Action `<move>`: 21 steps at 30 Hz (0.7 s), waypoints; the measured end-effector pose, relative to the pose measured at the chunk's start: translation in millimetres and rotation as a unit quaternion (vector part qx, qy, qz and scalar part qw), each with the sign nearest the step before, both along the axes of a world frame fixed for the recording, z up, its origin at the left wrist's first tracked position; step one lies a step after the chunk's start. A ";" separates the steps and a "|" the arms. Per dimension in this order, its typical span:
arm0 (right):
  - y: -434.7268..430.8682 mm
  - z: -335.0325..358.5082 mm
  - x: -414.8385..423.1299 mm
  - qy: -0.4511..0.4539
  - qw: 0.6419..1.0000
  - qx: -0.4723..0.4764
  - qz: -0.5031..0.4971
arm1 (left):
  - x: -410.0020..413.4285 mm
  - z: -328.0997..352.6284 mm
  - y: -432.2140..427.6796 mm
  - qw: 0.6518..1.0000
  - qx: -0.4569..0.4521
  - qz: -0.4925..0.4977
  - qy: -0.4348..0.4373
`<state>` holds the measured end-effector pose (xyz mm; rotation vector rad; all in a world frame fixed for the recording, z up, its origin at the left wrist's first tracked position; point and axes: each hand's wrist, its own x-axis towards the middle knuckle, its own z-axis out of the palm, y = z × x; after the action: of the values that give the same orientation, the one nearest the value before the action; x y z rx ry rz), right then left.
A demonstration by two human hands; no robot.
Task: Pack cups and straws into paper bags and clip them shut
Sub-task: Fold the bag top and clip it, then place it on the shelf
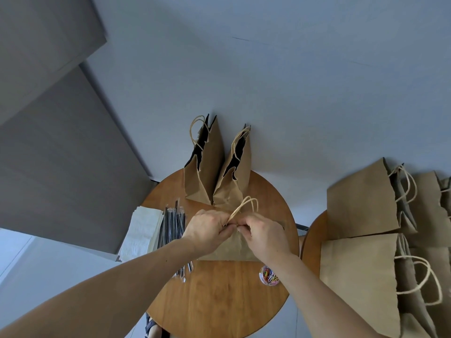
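A pale blue-grey wall (268, 69) fills most of the view, and wide grey panels (61, 154) close off the left side of the room. Below them sits the round wooden table (219, 301), warm brown with the grain showing, its far edge up against the wall. Just to the right, a second wooden table (314, 235) carries flat brown bags (361, 203) lying on their sides in a loose overlapping pile, twine handles pointing right. At the back of the main table, two standing bags (210, 162) lean on the wall side by side, mouths gaping dark.

Centre stage now: the paper bag (231, 250) stands in the middle of the tabletop, its twine handles (246, 206) looping up. The left hand (207, 230) and the right hand (266, 237) meet at its top edge, fingers curled, both pinching the paper together right at the base of the handles.

Left of the bag lies a bundle of dark wrapped straws (173, 223), touching a stack of white paper sheets (141, 232) that overhangs the rim. Near the right forearm sits a small heap of coloured paper clips (268, 276).
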<state>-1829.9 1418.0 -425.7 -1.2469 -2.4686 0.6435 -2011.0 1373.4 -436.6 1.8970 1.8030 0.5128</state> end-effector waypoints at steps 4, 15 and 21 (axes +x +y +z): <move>-5.6 3.0 10.8 0.090 0.995 0.020 0.026 | -4.8 12.2 1.0 0.998 -0.020 -0.004 -0.052; 10.1 -24.3 93.6 -0.042 0.983 -0.161 -0.076 | -55.0 -10.5 -31.0 0.977 -0.183 0.103 -0.036; 13.2 -36.1 79.3 -0.013 0.983 -0.148 -0.108 | -53.1 -14.5 -39.6 0.969 -0.193 0.140 -0.060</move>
<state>-1750.6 1431.2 -461.8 -1.6131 -2.2712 0.9639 -2064.1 1333.8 -451.1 1.3358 1.9341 0.3279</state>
